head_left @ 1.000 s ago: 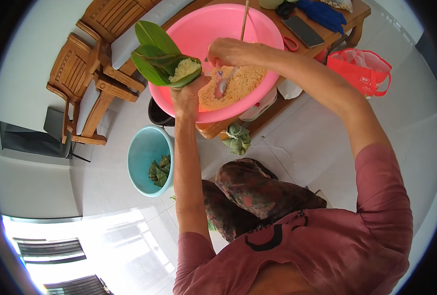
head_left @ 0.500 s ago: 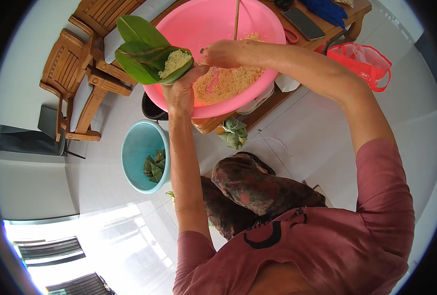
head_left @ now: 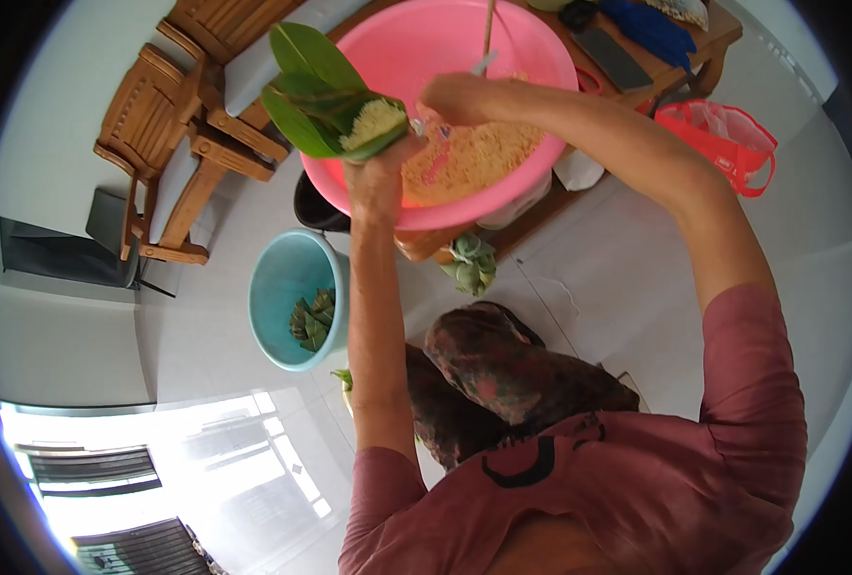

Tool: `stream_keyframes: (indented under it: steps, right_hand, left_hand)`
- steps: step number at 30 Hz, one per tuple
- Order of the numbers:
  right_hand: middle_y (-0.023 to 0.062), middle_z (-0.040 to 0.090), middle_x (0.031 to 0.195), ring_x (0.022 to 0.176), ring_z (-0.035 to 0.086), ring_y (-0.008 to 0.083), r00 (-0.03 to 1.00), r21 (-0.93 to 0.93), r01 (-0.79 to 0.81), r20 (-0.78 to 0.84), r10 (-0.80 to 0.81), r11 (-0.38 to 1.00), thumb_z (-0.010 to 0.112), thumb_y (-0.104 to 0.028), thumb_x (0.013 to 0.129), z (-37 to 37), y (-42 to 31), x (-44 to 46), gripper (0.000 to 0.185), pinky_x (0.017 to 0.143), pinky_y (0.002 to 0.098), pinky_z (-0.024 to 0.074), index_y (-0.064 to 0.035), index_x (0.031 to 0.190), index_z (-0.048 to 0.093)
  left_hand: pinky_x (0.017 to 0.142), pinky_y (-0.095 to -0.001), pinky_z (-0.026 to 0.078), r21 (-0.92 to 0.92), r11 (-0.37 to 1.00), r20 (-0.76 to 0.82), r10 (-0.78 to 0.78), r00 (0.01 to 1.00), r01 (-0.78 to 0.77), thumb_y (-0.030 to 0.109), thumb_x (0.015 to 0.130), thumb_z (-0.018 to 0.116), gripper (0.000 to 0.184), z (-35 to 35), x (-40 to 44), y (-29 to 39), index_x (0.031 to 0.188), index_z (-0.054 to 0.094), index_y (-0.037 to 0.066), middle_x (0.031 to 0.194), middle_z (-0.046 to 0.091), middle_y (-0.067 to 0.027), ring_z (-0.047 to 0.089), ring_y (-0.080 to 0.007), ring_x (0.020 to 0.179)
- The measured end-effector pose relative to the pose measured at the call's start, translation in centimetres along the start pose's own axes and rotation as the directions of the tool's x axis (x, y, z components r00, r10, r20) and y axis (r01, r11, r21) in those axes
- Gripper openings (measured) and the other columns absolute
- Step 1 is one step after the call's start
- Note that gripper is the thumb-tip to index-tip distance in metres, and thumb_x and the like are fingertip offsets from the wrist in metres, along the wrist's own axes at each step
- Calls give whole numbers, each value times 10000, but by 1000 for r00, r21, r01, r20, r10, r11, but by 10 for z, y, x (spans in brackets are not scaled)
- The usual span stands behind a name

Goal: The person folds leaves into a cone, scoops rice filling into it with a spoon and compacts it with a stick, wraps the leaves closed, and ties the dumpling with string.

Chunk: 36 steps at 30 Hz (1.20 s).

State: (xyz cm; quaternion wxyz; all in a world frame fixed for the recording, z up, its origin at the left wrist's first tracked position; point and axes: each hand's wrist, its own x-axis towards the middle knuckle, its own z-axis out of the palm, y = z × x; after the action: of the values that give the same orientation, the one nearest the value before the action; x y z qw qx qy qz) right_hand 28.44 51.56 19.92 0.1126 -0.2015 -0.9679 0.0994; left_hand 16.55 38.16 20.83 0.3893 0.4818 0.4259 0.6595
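My left hand [head_left: 378,172] is wrapped round the base of broad green leaves [head_left: 316,101], folded into a cone. Pale grains of rice [head_left: 375,123] sit in the cone's opening. Close by, my right hand [head_left: 460,100] is closed on what looks like a pale spoon [head_left: 484,63], its handle poking out above the hand. A shiny bit shows by the fingertips, beside the cone; most of the spoon is hidden. Both hands are over a big pink basin [head_left: 388,43], where loose yellowish rice [head_left: 493,158] is spread across the bottom. A thin stick [head_left: 488,27] leans in it.
A light-blue bucket [head_left: 265,297] on the floor holds leaf-wrapped bundles [head_left: 313,319]. More tied bundles [head_left: 471,264] hang below the wooden table edge. A phone [head_left: 612,59], red-handled scissors [head_left: 589,82] and blue cloth [head_left: 651,31] lie right of the basin. A red bag [head_left: 718,144] stands farther right.
The whole view has shifted slightly. The pale spoon handle now shows above my right hand, and that hand has turned a little beside the cone. My left hand keeps its hold on the leaves.
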Motion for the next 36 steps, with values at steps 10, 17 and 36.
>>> stream_keyframes:
  steps: [10,17,36]
  right_hand:
    - [118,610,677,688,613,277,976,-203,170,-100,-193,964,564,-76,736,32,-8,7,69,574,383,472,-75,745,633]
    - [126,623,716,692,606,289,960,-167,-67,259,110,984,580,-146,744,-35,-22,-18,125,615,384,477,-40,757,644]
    - [93,584,670,658,603,228,895,-483,100,-339,-291,870,563,-95,745,-107,-65,-42,96,594,382,486,-47,816,607]
  left_hand:
    - [659,-289,478,-124,990,42,-58,997,63,-141,603,627,329,1,-3,6,865,538,38,755,558,-55,555,-162,704]
    - [612,-265,450,-122,993,0,9,1000,-9,-131,580,630,328,2,0,1,843,544,44,733,550,-44,542,-151,672]
    - [570,-232,402,-91,996,31,-18,999,21,-120,594,636,309,-1,0,-4,837,548,49,705,540,-20,512,-116,634]
